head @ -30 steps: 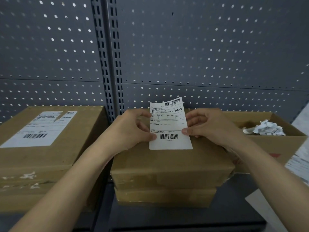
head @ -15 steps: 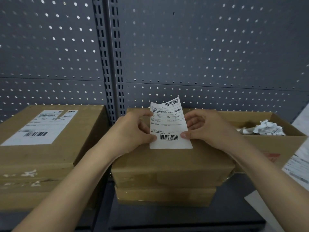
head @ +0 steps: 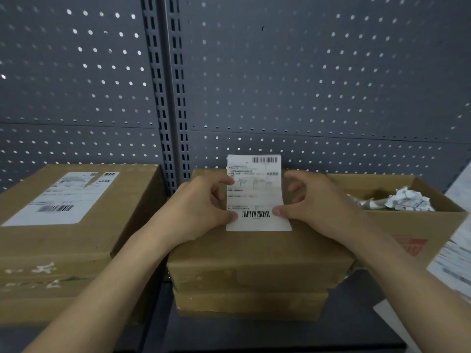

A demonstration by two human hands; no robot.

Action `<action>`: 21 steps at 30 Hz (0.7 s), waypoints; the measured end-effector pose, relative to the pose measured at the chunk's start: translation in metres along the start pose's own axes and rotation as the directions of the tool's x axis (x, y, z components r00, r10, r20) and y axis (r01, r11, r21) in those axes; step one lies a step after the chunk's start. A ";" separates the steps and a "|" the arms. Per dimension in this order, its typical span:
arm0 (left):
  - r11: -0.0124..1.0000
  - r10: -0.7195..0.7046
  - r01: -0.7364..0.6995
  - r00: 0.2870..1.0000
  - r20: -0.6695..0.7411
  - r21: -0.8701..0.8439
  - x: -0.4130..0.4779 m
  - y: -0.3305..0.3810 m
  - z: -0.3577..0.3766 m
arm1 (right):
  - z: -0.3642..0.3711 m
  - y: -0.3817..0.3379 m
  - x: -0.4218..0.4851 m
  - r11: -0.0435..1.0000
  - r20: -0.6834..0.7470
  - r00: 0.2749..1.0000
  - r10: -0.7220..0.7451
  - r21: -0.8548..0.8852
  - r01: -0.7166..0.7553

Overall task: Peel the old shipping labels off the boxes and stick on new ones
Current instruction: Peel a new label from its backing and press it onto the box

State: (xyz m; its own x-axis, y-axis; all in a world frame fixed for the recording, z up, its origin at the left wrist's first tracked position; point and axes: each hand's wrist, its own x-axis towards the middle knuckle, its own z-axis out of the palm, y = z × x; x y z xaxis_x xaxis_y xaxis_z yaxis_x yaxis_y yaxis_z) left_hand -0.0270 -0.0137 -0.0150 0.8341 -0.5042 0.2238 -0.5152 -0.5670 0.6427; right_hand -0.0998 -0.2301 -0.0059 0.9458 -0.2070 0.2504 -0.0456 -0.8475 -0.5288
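A white shipping label [head: 256, 194] with barcodes stands nearly upright over the top of the middle cardboard box [head: 260, 253]; its lower edge lies on the box. My left hand [head: 201, 210] pinches its left edge and my right hand [head: 313, 202] pinches its right edge, thumbs beside the lower barcode. The middle box sits on a second flat box [head: 251, 304]. To the left, another cardboard box [head: 122, 207] carries a stuck-on label [head: 63, 200] with a tear at its top.
An open carton [head: 413, 225] at the right holds crumpled label scraps [head: 405, 200]. White printed sheets [head: 456, 258] show at the right edge. A grey pegboard wall [head: 280, 80] stands behind the boxes, on a dark shelf [head: 356, 314].
The label's top has swung from tilted right to nearly straight. Both hands stayed on its edges, and the view shifted slightly.
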 end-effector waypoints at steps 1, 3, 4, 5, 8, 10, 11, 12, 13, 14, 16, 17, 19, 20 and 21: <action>1.000 0.003 -0.003 1.000 0.021 0.015 -0.001 0.002 0.000 | -0.001 0.000 0.000 1.000 -0.008 1.000 0.006 -0.024 -0.006; 0.999 0.006 -0.010 0.998 0.058 0.052 -0.002 0.005 0.001 | -0.001 0.000 -0.002 0.999 -0.025 1.000 -0.004 -0.049 0.003; 0.997 0.008 -0.013 0.998 0.062 0.074 -0.002 0.005 0.002 | 0.000 0.000 -0.003 0.999 -0.026 0.999 -0.021 -0.050 0.019; 0.995 0.009 -0.015 0.998 0.058 0.099 -0.002 0.005 0.004 | 0.001 0.000 -0.004 0.998 -0.025 0.999 -0.047 -0.050 0.045; 0.984 0.012 -0.021 0.999 0.052 0.178 -0.003 0.003 0.009 | 0.006 -0.001 -0.007 0.993 0.035 0.994 -0.100 -0.057 0.102; 0.979 0.009 -0.022 0.998 0.062 0.205 -0.002 0.003 0.011 | 0.010 -0.001 -0.007 0.990 0.081 0.992 -0.094 -0.095 0.102; 0.978 0.003 -0.017 0.998 0.068 0.210 -0.001 0.004 0.011 | 0.012 0.000 -0.005 0.988 0.092 0.991 -0.092 -0.112 0.102; 0.976 -0.008 -0.009 0.997 0.076 0.218 -0.001 0.004 0.011 | 0.013 0.001 -0.004 0.988 0.099 0.991 -0.091 -0.115 0.102; 0.973 -0.018 -0.002 0.996 0.083 0.230 0.000 0.005 0.010 | 0.014 0.003 -0.004 0.989 0.102 0.991 -0.088 -0.112 0.100; 0.969 -0.024 0.000 0.996 0.091 0.248 0.000 0.005 0.010 | 0.014 0.004 -0.003 0.989 0.106 0.991 -0.083 -0.112 0.095; 0.959 -0.026 -0.007 0.993 0.115 0.284 0.000 0.006 0.009 | 0.011 0.007 -0.003 0.987 0.120 0.990 -0.074 -0.132 0.090; 0.955 -0.025 -0.014 0.992 0.127 0.298 0.000 0.006 0.009 | 0.008 0.008 -0.003 0.984 0.130 0.989 -0.073 -0.150 0.092; 0.940 -0.016 -0.032 0.990 0.138 0.339 0.000 0.007 0.007 | 0.004 0.010 -0.003 0.980 0.153 0.986 -0.072 -0.172 0.098; 0.927 -0.009 -0.042 0.991 0.134 0.373 0.001 0.008 0.005 | 0.002 0.011 -0.003 0.979 0.162 0.984 -0.076 -0.174 0.104; 0.913 0.001 -0.051 0.992 0.124 0.405 0.002 0.008 0.003 | 0.000 0.013 -0.002 0.976 0.170 0.982 -0.089 -0.180 0.119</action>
State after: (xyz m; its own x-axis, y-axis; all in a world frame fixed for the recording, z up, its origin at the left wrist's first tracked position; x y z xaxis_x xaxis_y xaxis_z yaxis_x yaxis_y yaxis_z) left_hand -0.0300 -0.0214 -0.0115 0.8029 -0.5814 0.1318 -0.5929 -0.7557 0.2781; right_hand -0.1027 -0.2402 -0.0133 0.9869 -0.0453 0.1551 0.0104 -0.9402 -0.3405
